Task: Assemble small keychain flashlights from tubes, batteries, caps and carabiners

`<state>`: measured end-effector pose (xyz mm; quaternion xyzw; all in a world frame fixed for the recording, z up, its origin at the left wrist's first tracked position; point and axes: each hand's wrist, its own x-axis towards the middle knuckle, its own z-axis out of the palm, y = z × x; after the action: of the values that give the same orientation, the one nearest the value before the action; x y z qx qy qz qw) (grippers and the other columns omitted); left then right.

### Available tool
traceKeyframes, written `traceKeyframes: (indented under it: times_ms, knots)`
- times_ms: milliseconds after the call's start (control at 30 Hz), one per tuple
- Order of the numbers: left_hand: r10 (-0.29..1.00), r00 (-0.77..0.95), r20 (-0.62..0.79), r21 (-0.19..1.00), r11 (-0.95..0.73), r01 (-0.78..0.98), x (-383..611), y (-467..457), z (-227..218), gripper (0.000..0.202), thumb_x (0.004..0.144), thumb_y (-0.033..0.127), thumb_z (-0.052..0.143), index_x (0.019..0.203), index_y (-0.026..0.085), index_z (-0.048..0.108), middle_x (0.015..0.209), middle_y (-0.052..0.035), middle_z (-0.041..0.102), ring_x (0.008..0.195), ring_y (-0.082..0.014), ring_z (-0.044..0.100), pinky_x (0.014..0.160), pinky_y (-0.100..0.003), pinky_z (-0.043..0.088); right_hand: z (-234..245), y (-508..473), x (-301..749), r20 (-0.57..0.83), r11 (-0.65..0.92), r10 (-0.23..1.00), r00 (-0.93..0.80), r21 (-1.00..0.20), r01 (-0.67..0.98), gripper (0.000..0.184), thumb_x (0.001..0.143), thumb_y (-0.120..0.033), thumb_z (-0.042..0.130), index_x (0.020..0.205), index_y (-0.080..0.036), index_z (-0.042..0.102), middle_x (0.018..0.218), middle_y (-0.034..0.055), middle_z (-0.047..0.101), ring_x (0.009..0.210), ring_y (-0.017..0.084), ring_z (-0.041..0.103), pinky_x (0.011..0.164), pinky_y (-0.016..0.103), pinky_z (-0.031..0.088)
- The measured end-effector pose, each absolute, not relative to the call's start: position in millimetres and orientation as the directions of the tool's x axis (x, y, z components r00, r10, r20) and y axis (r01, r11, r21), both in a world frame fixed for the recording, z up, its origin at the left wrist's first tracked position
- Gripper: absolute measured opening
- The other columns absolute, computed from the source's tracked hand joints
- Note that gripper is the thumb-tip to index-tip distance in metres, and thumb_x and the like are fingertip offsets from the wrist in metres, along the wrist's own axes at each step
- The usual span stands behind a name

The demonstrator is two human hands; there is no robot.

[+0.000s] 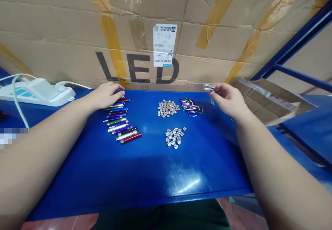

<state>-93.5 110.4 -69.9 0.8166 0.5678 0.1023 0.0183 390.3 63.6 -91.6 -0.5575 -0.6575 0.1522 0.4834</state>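
Note:
My left hand lies palm down at the far end of a row of slim metal pen lights, with its fingertips over the topmost ones, and I see nothing gripped. The row's barrels are red, purple, green, silver and black. My right hand pinches a small clear plastic bag with something metallic inside. Close to that hand lies a tangle of multicoloured carabiner clips. Left of the clips is a heap of button cells, and nearer me is a cluster of small silver metal parts.
All this lies on a glossy blue table. A white power strip with plugs and cables sits at the far left. A large taped cardboard carton printed LED stands behind the table edge. Blue metal shelf framing runs along the right.

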Motion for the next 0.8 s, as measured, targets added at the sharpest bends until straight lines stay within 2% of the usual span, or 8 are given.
traceKeyframes:
  times_ms: [67, 133, 200, 300, 400, 533, 633, 800]
  knots:
    - [0.897, 0.357, 0.258, 0.177, -0.408, 0.896, -75, 94, -57, 0.056, 0.098, 0.055, 0.041, 0.121, 0.014, 0.072, 0.124, -0.0199, 0.072, 0.124, -0.0401, 0.063, 0.112, -0.058, 0.048, -86, 54, 374, 0.468, 0.407, 0.882, 0.044, -0.806, 0.43, 0.021, 0.079, -0.029, 0.079, 0.094, -0.02, 0.067, 0.092, 0.0052, 0.074, 0.075, 0.018, 0.069, 0.076, 0.036, 0.059]
    - [0.861, 0.383, 0.334, 0.29, -0.481, 0.828, -47, 67, -42, 0.048, 0.098, 0.052, 0.047, 0.119, 0.016, 0.071, 0.122, -0.0158, 0.072, 0.116, -0.0348, 0.067, 0.108, -0.055, 0.052, -79, 42, 356, 0.437, 0.426, 0.899, -0.011, -0.871, 0.247, 0.026, 0.078, -0.033, 0.085, 0.091, -0.02, 0.066, 0.092, 0.0048, 0.075, 0.071, 0.016, 0.07, 0.071, 0.033, 0.06]
    - [0.81, 0.464, 0.359, 0.376, -0.581, 0.722, -16, 33, -32, 0.043, 0.098, 0.05, 0.054, 0.122, 0.019, 0.069, 0.124, -0.0121, 0.071, 0.115, -0.0317, 0.068, 0.107, -0.052, 0.054, -73, 29, 336, 0.37, 0.38, 0.923, -0.109, -0.921, 0.087, 0.03, 0.08, -0.038, 0.088, 0.091, -0.021, 0.066, 0.084, 0.0018, 0.073, 0.07, 0.014, 0.072, 0.069, 0.03, 0.06]
    - [0.695, 0.621, 0.362, 0.405, -0.717, 0.567, 22, -13, -32, 0.045, 0.096, 0.04, 0.062, 0.136, 0.02, 0.061, 0.139, -0.0126, 0.066, 0.131, -0.0321, 0.062, 0.115, -0.051, 0.051, -67, 7, 306, 0.281, 0.272, 0.904, -0.322, -0.959, -0.074, 0.034, 0.081, -0.039, 0.091, 0.089, -0.021, 0.064, 0.082, -0.0006, 0.072, 0.071, 0.014, 0.074, 0.071, 0.029, 0.062]
    - [0.693, 0.643, 0.325, 0.551, -0.692, 0.467, 43, -38, -48, 0.05, 0.098, 0.037, 0.066, 0.144, 0.022, 0.051, 0.144, -0.0142, 0.063, 0.132, -0.031, 0.063, 0.112, -0.049, 0.053, -63, -13, 282, 0.211, 0.186, 0.835, -0.508, -0.977, -0.101, 0.031, 0.088, -0.038, 0.087, 0.089, -0.02, 0.061, 0.079, -0.0019, 0.069, 0.07, 0.013, 0.072, 0.067, 0.027, 0.061]
    - [0.745, 0.627, 0.228, 0.857, -0.459, 0.234, 51, -41, -70, 0.025, 0.107, 0.038, 0.056, 0.126, 0.022, 0.05, 0.114, -0.0085, 0.076, 0.096, -0.0208, 0.076, 0.083, -0.036, 0.062, -62, -26, 269, 0.152, 0.154, 0.786, -0.599, -0.987, -0.047, 0.033, 0.093, -0.041, 0.082, 0.089, -0.019, 0.058, 0.078, -0.0022, 0.065, 0.07, 0.011, 0.067, 0.067, 0.024, 0.057]
    - [0.75, 0.626, 0.214, 0.872, -0.436, 0.224, 53, -34, -78, 0.02, 0.108, 0.034, 0.054, 0.124, 0.022, 0.051, 0.097, -0.0037, 0.079, 0.083, -0.0176, 0.076, 0.075, -0.032, 0.058, -64, -25, 270, 0.085, 0.112, 0.811, -0.579, -0.994, 0.011, 0.035, 0.092, -0.045, 0.083, 0.092, -0.019, 0.059, 0.075, -0.0005, 0.069, 0.068, 0.012, 0.067, 0.066, 0.026, 0.057]
    - [0.785, 0.545, 0.294, 0.836, -0.488, 0.251, 50, -27, -86, 0.02, 0.108, 0.035, 0.056, 0.123, 0.021, 0.058, 0.1, -0.0043, 0.08, 0.089, -0.018, 0.076, 0.078, -0.032, 0.056, -71, -18, 265, 0.145, 0.135, 0.883, -0.446, -0.989, -0.055, 0.038, 0.084, -0.044, 0.09, 0.091, -0.017, 0.065, 0.076, 0.0001, 0.07, 0.068, 0.011, 0.068, 0.066, 0.024, 0.057]
